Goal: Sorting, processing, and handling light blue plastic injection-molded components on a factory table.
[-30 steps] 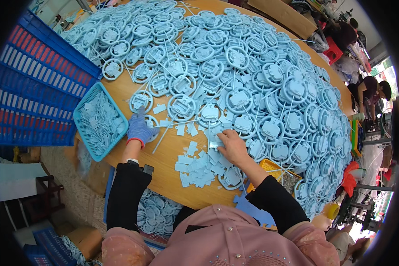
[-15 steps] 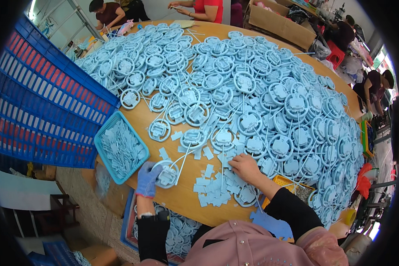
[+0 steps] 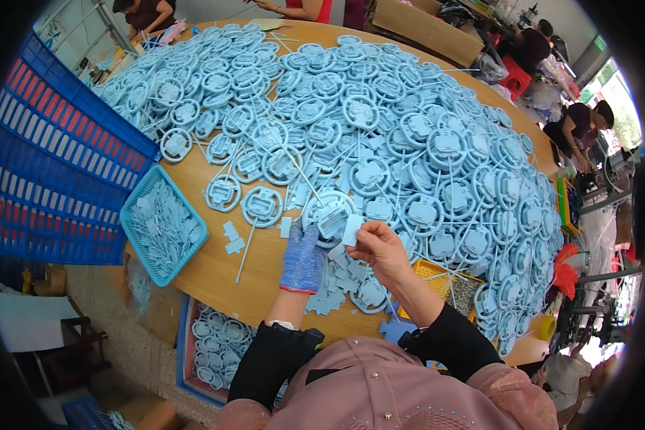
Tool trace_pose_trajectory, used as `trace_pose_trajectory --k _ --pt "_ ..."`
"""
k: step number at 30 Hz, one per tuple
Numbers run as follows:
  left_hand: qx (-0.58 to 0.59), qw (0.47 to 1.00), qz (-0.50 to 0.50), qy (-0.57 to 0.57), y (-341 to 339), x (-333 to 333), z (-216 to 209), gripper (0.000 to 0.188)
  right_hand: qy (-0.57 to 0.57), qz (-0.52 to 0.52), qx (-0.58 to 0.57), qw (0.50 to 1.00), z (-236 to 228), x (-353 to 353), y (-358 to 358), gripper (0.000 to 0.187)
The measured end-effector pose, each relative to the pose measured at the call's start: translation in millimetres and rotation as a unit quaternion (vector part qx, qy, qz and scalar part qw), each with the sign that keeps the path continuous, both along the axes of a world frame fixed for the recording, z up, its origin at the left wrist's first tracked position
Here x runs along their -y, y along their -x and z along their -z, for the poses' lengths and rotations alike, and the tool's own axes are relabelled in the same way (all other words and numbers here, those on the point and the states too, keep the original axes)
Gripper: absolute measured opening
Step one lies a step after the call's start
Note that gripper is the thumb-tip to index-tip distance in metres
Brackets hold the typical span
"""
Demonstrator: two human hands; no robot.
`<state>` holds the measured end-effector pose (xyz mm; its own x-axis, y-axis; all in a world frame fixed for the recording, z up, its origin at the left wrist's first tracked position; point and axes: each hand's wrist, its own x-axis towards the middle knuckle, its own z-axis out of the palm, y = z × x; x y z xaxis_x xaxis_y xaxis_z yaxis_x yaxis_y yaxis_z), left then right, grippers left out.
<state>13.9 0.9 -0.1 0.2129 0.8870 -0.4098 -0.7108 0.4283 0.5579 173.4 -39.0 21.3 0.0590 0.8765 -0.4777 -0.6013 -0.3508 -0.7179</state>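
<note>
In my left hand, which wears a blue knitted glove, is a light-blue wheel-shaped plastic part, gripped at its lower left rim. Part of that hand's fingers is hidden behind the ring. Bare, my right hand pinches a small light-blue rectangular plate close to the right edge of this wheel. Below the two hands lies a scatter of loose plates on the tan table. Another wheel part, with a thin rod, rests to the left of my gloved hand.
A large heap of wheel parts covers the table's far and right side. At left are a turquoise basket of flat pieces and blue crates. A yellow basket holds small metal bits. People work beyond the table.
My left hand has moved right to the middle, holding a wheel part. From the loose plates, my right hand has risen with one plate, bringing it beside the wheel. The view has shifted slightly.
</note>
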Motion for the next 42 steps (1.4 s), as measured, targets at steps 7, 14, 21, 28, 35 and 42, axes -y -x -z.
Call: trace_pose_trajectory --k 7,14,21,28,35,42 --pt "-0.035 0.996 0.036 -0.072 -21.7 5.4 10.1 0.039 0.046 0.033 0.008 0.998 10.0 -2.0 2.3 0.014" --pt "-0.29 0.943 0.022 -0.162 -16.6 12.9 11.0 0.056 0.049 -0.207 0.315 0.925 24.9 -20.7 -11.3 0.036" --pt "-0.251 0.955 0.065 -0.142 -7.6 10.3 6.4 0.054 -0.058 -0.107 0.135 0.983 24.2 -21.4 -14.2 0.042" --pt "-0.306 0.933 0.113 -0.154 -24.5 14.4 18.0 0.064 0.022 -0.102 0.171 0.98 31.8 -6.2 -22.6 0.036" --pt "-0.541 0.762 0.165 -0.315 -3.5 15.7 27.8 0.07 -0.051 0.16 0.15 0.974 15.4 3.6 -104.0 0.031" --pt "-0.654 0.415 0.293 -0.56 19.7 81.9 70.4 0.072 -0.116 -0.104 0.456 0.876 47.5 -1.7 -98.0 0.048"
